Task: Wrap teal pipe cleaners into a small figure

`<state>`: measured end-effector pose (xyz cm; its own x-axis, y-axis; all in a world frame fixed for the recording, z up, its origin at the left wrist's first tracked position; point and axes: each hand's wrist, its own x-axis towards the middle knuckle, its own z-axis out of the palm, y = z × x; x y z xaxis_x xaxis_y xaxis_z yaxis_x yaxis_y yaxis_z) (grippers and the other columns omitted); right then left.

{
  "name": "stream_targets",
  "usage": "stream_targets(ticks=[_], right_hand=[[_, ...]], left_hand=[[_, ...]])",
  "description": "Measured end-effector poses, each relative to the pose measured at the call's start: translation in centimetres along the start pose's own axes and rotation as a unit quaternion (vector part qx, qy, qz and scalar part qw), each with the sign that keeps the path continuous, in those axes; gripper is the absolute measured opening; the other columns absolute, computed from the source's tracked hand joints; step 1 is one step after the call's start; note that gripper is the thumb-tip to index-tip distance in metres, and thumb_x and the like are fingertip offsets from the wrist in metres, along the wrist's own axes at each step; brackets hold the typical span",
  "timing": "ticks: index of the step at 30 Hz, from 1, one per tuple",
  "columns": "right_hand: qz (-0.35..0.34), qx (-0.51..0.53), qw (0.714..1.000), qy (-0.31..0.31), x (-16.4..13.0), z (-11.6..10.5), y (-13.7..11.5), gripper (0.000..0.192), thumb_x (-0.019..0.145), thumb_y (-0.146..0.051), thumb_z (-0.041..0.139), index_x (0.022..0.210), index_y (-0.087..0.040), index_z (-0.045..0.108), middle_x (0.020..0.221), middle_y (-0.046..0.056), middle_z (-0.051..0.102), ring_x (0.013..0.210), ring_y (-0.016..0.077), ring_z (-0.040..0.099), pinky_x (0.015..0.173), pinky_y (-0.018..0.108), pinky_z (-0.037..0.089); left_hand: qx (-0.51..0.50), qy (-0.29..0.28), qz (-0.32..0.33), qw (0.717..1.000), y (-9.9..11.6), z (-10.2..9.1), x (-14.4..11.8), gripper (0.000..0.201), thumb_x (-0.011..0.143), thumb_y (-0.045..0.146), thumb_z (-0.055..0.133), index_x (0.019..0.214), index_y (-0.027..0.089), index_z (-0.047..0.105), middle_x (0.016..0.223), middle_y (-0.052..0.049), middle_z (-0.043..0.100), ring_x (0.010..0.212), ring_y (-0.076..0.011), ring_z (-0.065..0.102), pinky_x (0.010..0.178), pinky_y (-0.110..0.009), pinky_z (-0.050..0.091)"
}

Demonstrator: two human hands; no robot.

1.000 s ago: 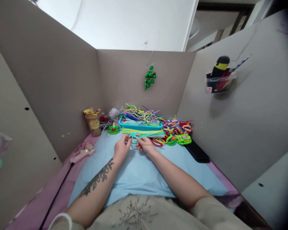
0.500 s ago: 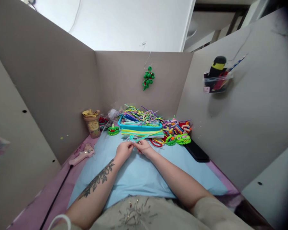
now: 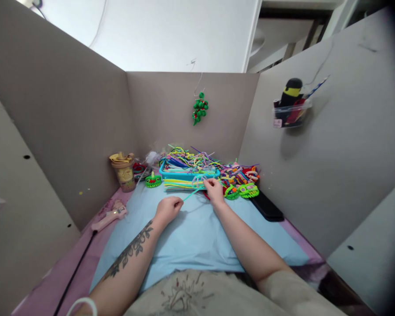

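A teal pipe cleaner [image 3: 191, 195] stretches at a slant between my hands. My left hand [image 3: 167, 210], low over the blue sheet, pinches its near end. Farther up and to the right, my right hand [image 3: 214, 191] is closed on the work, its fingertips at a small piece of looped lilac pipe cleaner [image 3: 199, 180]. Where the teal strand joins the lilac loops is too small to make out. Just behind lies a bundle of yellow and teal pipe cleaners [image 3: 176, 185], partly covered by the right hand.
A blue basket [image 3: 184, 176] heaped with pipe cleaners stands at the back. Green finished pieces [image 3: 153, 179] flank it, with a black case [image 3: 268, 206] at right. A pink glue gun [image 3: 110, 217] and a lidded cup [image 3: 123, 173] are at left. Grey panels [image 3: 191, 127] enclose the table.
My hands were together and have drawn apart. The right went up and right with the lilac loops, the left slightly down and left, and the teal pipe cleaner now spans the gap.
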<state>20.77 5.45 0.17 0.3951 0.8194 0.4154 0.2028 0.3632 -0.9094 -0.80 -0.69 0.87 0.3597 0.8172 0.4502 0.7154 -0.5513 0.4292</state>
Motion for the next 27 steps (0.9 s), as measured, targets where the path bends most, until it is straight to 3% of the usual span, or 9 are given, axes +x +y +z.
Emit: stream_targets(ticks=[5,11,13,15,18,20,21,24,27], right_hand=[[-0.074,-0.085,0.987,0.112,2.1,-2.7,0.7,0.032,0.071,-0.046,0.053,0.068,-0.014,0.059,0.072,0.005,0.058,0.068,0.0156,0.049,0.066,0.027,0.04],[-0.06,-0.04,0.991,0.117,3.0,-3.6,1.2,0.027,0.072,-0.042,0.054,0.071,-0.015,0.057,0.066,0.001,0.056,0.061,0.0134,0.048,0.06,0.024,0.039],[-0.083,-0.041,0.991,0.098,2.5,-3.2,0.7,0.026,0.073,-0.041,0.055,0.07,-0.015,0.056,0.065,0.001,0.056,0.06,0.0131,0.048,0.06,0.024,0.04],[-0.116,-0.051,0.99,0.065,1.8,-2.7,-0.1,0.025,0.074,-0.04,0.055,0.071,-0.016,0.057,0.065,0.0,0.056,0.061,0.013,0.049,0.06,0.024,0.04],[-0.162,-0.066,0.985,-0.008,0.3,-1.9,-1.6,0.024,0.078,-0.039,0.053,0.075,-0.017,0.059,0.069,0.001,0.058,0.061,0.0129,0.049,0.059,0.024,0.04],[-0.202,-0.084,0.975,-0.047,-0.8,-1.5,-2.6,0.021,0.08,-0.037,0.051,0.076,-0.018,0.06,0.073,0.002,0.06,0.065,0.014,0.051,0.062,0.025,0.04],[-0.222,-0.094,0.968,-0.065,-1.2,-1.3,-3.0,0.02,0.081,-0.035,0.051,0.075,-0.018,0.06,0.075,0.003,0.061,0.068,0.0147,0.052,0.064,0.026,0.041],[-0.246,-0.094,0.959,-0.107,-1.8,-1.0,-3.6,0.018,0.081,-0.034,0.051,0.073,-0.019,0.059,0.076,0.003,0.061,0.073,0.0159,0.052,0.068,0.027,0.041],[-0.179,-0.016,0.979,-0.1,-1.4,-0.9,-3.2,0.018,0.078,-0.036,0.055,0.074,-0.019,0.057,0.072,0.001,0.058,0.068,0.0146,0.052,0.064,0.026,0.041]], left_hand=[[0.024,0.035,-0.104,0.994,-0.8,-0.9,0.2,0.021,0.077,0.031,0.049,0.074,0.024,0.069,0.07,-0.003,0.067,0.067,-0.0185,0.059,0.058,-0.025,0.035],[0.047,0.034,-0.25,0.967,-2.8,-1.4,0.5,0.018,0.071,0.028,0.052,0.075,0.024,0.069,0.076,-0.006,0.068,0.075,-0.0243,0.06,0.061,-0.029,0.039],[0.02,0.074,-0.239,0.968,-3.1,-1.4,0.5,0.028,0.066,0.018,0.054,0.089,0.023,0.069,0.091,-0.008,0.068,0.088,-0.0267,0.059,0.074,-0.033,0.042],[-0.035,0.157,-0.185,0.969,-2.9,-1.4,0.7,0.047,0.059,0.007,0.053,0.102,0.021,0.065,0.108,-0.009,0.064,0.104,-0.0278,0.053,0.09,-0.036,0.037],[-0.203,0.233,-0.089,0.947,-1.9,-1.5,0.9,0.053,0.055,0.002,0.05,0.101,0.022,0.066,0.115,-0.007,0.06,0.115,-0.026,0.046,0.102,-0.038,0.027],[-0.375,0.222,-0.059,0.898,-1.2,-1.8,1.1,0.044,0.057,0.005,0.053,0.096,0.021,0.067,0.114,-0.006,0.061,0.115,-0.0253,0.047,0.101,-0.038,0.029],[-0.462,0.22,-0.062,0.857,-1.0,-2.0,1.1,0.037,0.06,0.009,0.056,0.093,0.021,0.067,0.113,-0.006,0.061,0.115,-0.0253,0.047,0.099,-0.038,0.032],[-0.674,0.249,-0.121,0.685,-1.4,-3.0,1.1,0.022,0.07,0.027,0.058,0.09,0.02,0.065,0.112,-0.008,0.061,0.107,-0.0237,0.053,0.086,-0.037,0.043],[-0.769,0.335,-0.192,0.509,-3.2,-4.1,1.1,0.028,0.082,0.041,0.043,0.092,0.021,0.06,0.098,-0.007,0.063,0.082,-0.0159,0.061,0.07,-0.031,0.049]])
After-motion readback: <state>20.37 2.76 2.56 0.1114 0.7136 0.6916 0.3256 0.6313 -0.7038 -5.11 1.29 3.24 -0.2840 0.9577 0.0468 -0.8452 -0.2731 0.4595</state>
